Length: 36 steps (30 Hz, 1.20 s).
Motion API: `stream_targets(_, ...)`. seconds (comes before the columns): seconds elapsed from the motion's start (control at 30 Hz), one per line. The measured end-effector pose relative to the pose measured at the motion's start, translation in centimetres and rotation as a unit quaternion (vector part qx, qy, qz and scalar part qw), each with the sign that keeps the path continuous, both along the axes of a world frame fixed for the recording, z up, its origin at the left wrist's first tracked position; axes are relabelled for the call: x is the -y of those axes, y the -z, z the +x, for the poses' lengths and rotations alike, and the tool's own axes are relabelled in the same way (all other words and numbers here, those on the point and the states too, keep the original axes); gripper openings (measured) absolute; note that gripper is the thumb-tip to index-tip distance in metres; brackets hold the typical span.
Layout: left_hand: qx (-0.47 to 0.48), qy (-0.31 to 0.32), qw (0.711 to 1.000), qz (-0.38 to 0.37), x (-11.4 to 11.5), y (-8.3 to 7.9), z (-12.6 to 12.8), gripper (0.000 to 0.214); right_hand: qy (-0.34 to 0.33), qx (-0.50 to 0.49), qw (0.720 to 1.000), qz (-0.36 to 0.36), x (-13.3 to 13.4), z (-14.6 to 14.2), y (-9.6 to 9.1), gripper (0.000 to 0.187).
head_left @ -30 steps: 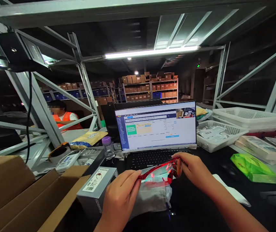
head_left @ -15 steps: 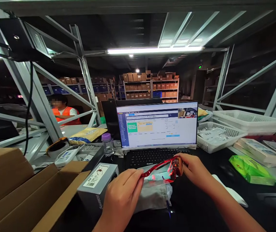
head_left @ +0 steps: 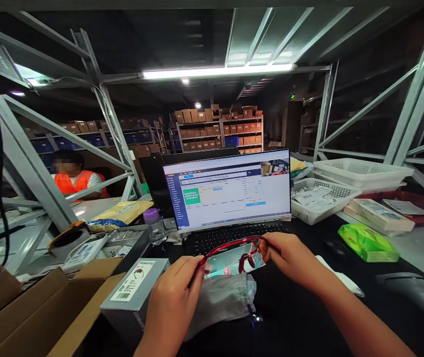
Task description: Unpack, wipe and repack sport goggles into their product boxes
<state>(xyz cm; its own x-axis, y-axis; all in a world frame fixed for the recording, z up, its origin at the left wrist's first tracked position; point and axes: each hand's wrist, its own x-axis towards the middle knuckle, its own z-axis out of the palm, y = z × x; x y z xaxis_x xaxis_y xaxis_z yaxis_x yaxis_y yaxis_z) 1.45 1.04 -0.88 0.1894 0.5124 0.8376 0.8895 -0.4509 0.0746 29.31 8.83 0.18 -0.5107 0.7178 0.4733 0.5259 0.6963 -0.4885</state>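
I hold a pair of red-framed sunglasses (head_left: 234, 255) with mirrored lenses level above the desk, in front of an open laptop (head_left: 230, 198). My left hand (head_left: 172, 302) pinches the left end of the frame. My right hand (head_left: 289, 260) grips the right end. Under the glasses lies a grey drawstring pouch (head_left: 222, 300). A grey product box (head_left: 132, 295) with a barcode label sits just left of my left hand.
An open cardboard box (head_left: 29, 307) fills the lower left. White baskets (head_left: 360, 173), flat packages and a green packet (head_left: 368, 243) lie at the right. A handheld scanner (head_left: 416, 292) rests far right. A person in an orange vest (head_left: 72, 178) sits behind the shelf struts.
The glasses have tilted so the mirrored lens now faces up, losing their red glow. My view has shifted slightly right and down. Both hands keep their hold.
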Motion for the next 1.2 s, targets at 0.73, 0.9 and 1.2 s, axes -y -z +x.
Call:
stream_targets(0.73,0.015,0.135,0.955,-0.265,-0.5,1.0,1.0,0.038,0.086,0.08,0.991,0.058,-0.3,-0.1,-0.3,0.021)
stream_targets(0.9,0.008,0.157,0.936,-0.314,0.2,0.6,0.7,0.087,0.146,0.129,0.972,0.134,-0.4,0.1,0.1,0.022)
stream_targets(1.2,0.089,0.069,0.968,-0.226,0.1,2.4,4.0,0.049,0.126,0.138,0.936,0.298,2.6,-2.2,1.1,0.019)
